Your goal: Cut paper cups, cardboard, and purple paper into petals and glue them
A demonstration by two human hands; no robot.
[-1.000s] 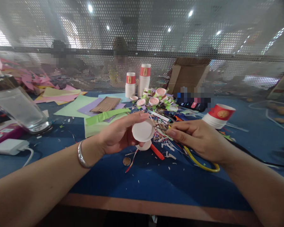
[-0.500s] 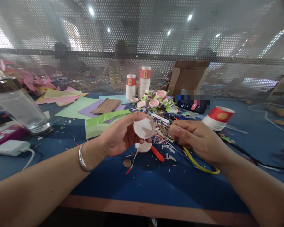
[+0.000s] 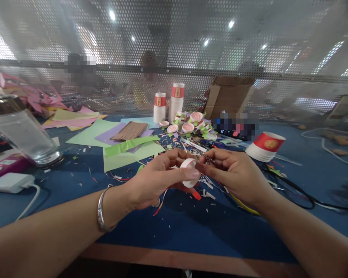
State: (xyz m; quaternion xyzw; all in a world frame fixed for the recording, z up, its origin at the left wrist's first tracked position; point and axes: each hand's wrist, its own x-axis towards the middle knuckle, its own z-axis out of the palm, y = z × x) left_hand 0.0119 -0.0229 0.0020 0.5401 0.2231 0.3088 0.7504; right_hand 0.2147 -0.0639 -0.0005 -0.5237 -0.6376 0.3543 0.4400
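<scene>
My left hand (image 3: 155, 179), with a silver bangle (image 3: 102, 208) on its wrist, grips a cut-off paper cup bottom (image 3: 188, 163) between thumb and fingers. The white disc is tipped on edge, and a thin reddish line shows along its rim. Close against it on the right, my right hand (image 3: 237, 172) has thumb and fingers pinched together. Something thin and dark shows at those fingertips, too small to name. Below the hands lies an orange-red stick-shaped thing (image 3: 196, 194), partly hidden by my left hand. Paper scraps (image 3: 209, 194) are scattered around it.
Paper cup stacks (image 3: 177, 104) and decorated cup bottoms (image 3: 188, 127) stand behind the hands. A tilted drinking glass (image 3: 31, 135) and white charger (image 3: 13, 181) are at left, coloured paper (image 3: 87, 133) nearby. Red-and-white cups (image 3: 268, 144), cables (image 3: 295, 193) and a phone (image 3: 234, 133) lie right.
My hands have come together, the right moving left to the cup bottom. The cup bottom has turned from facing me to on edge and shifted slightly right and down.
</scene>
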